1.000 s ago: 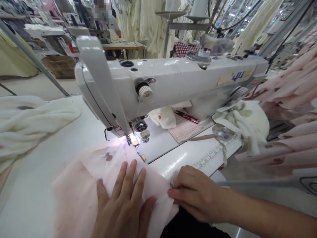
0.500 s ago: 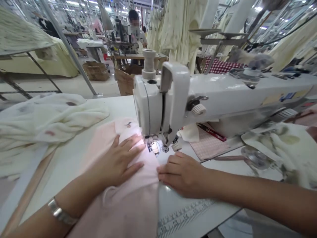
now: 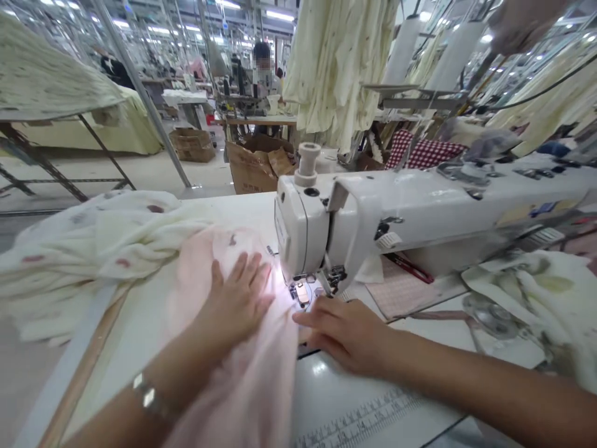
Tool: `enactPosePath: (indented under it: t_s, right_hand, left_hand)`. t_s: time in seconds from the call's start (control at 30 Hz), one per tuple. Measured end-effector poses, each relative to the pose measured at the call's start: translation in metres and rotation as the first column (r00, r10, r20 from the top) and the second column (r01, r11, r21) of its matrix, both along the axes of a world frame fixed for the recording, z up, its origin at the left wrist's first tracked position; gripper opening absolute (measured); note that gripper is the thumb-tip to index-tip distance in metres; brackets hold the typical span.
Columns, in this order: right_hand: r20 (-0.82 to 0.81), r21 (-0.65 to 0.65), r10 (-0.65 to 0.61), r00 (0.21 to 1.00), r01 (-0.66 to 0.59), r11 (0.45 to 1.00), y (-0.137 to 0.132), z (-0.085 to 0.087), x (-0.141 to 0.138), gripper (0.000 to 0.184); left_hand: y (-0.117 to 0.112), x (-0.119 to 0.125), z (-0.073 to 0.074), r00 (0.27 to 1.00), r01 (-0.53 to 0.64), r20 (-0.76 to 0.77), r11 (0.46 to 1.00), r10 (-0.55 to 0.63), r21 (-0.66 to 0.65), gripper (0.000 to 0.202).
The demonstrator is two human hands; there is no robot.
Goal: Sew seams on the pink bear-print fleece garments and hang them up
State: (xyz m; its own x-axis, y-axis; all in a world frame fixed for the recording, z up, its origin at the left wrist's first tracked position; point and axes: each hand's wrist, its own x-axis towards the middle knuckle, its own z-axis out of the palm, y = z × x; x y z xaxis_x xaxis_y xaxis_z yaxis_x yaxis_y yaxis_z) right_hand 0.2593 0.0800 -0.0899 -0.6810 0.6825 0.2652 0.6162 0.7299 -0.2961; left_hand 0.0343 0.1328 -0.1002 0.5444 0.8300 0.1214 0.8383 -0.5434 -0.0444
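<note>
1. Spreading beneath everything, the white surface [image 3: 237,210] is seen with its left edge overhung by a heap of cream cloth [image 3: 116,242].
2. Toward the right of the surface, the sewing machine [image 3: 420,199] is mounted, its head placed between the far edge and the near edge.
3. Between the left edge and the machine's head, the pink cloth [image 3: 261,373] is laid, gathered in folds toward the near edge. By its look it is judged light, soft and limp, easily rucked or pulled out of shape, and not likely to be broken. It is best steadied by a flat palm on its broad part and guided by a light fingertip hold at its right edge.
4. By the left grip [image 3: 237,298], its fingers spread and apart, the cloth is pressed from above; nothing is clamped.
5. By the right grip [image 3: 347,333], bent fingertips are set against the cloth's right edge; whether fabric is pinched cannot be told.
6. Just beside that edge, the presser foot [image 3: 298,292] is brightly lit; fingers should be kept clear of it.
</note>
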Motion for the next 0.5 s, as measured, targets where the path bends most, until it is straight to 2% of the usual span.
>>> enactPosePath:
  t_s: [0.03, 0.1, 0.17, 0.23, 0.37, 0.43, 0.5]
  right_hand:
    - [-0.011, -0.053, 0.014, 1.000, -0.015, 0.998, -0.010, 0.004, 0.002, 0.035]
    - [-0.015, -0.159, -0.006, 1.000, 0.003, 0.987, -0.032, 0.011, 0.006, 0.037]
    - [-0.006, -0.249, -0.052, 0.999, 0.049, 0.967, -0.053, 0.014, 0.009, 0.031]
    - [0.007, -0.308, -0.098, 0.995, 0.096, 0.946, -0.068, 0.015, 0.008, 0.024]
    - [0.056, -0.292, -0.311, 0.949, 0.313, 0.904, -0.079, 0.009, -0.003, 0.026]
    - [0.050, -0.245, -0.416, 0.908, 0.415, 0.876, -0.078, 0.005, -0.011, 0.035]
    - [0.023, -0.225, -0.449, 0.893, 0.442, 0.868, -0.074, 0.002, -0.016, 0.030]
  left_hand:
    - [-0.022, 0.005, 0.001, 0.998, -0.055, 0.006, 0.997, 0.055, 0.050, 0.044]
    - [-0.054, 0.014, 0.007, 1.000, -0.021, 0.023, 0.998, 0.020, 0.052, 0.044]
    - [-0.061, 0.019, 0.019, 0.998, 0.016, 0.057, 0.999, -0.014, -0.045, 0.033]
    - [-0.041, 0.021, 0.033, 0.995, -0.001, 0.095, 0.992, 0.013, -0.125, 0.030]
    - [0.016, 0.017, 0.048, 0.989, 0.001, 0.150, 0.996, 0.012, -0.089, 0.016]
    - [0.023, 0.012, 0.056, 0.983, 0.017, 0.183, 0.996, 0.000, -0.092, 0.017]
    - [0.009, 0.007, 0.067, 0.974, 0.012, 0.228, 0.998, 0.001, -0.058, 0.024]
